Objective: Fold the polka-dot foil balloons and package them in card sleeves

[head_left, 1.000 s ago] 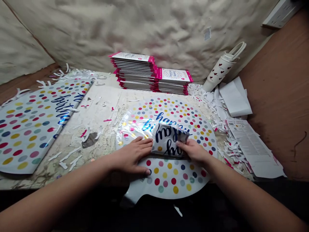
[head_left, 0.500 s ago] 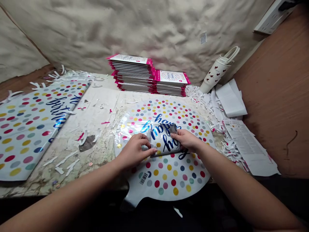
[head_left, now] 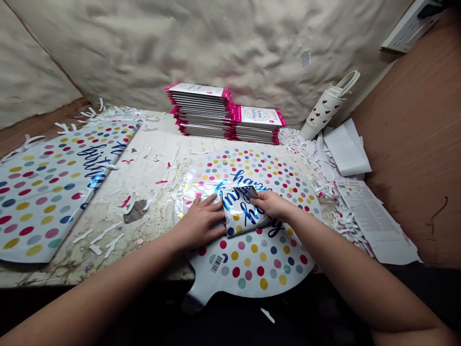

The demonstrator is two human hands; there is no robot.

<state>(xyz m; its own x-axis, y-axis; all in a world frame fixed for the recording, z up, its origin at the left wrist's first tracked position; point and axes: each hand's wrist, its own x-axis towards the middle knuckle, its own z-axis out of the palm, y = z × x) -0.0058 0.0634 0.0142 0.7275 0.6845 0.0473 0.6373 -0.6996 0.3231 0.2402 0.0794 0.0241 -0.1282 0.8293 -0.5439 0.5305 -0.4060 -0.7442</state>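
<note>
A flat, round foil balloon [head_left: 298, 180] with coloured dots and blue lettering lies in front of me, its tail hanging over the table's front edge. On top of it is a folded foil balloon [head_left: 239, 218], a small rectangular packet with blue script. My right hand [head_left: 275, 204] pinches the packet's upper right side between thumb and fingers. Spread flat, my left hand [head_left: 201, 223] rests on the dotted foil, its fingers at the packet's left edge. A barcode [head_left: 216, 264] shows near the tail.
Pink-edged packages stand in a taller stack [head_left: 201, 113] and a shorter stack [head_left: 259, 125] at the back. Another dotted balloon sheet [head_left: 43, 202] lies left. A tumbler with hearts [head_left: 322, 113], paper shreds [head_left: 347, 223] and a printed sheet [head_left: 374, 221] are on the right.
My left hand has gone from curled fingers with the thumb at the packet to lying flat beside it. The right hand still grips the packet. The view has shifted slightly.
</note>
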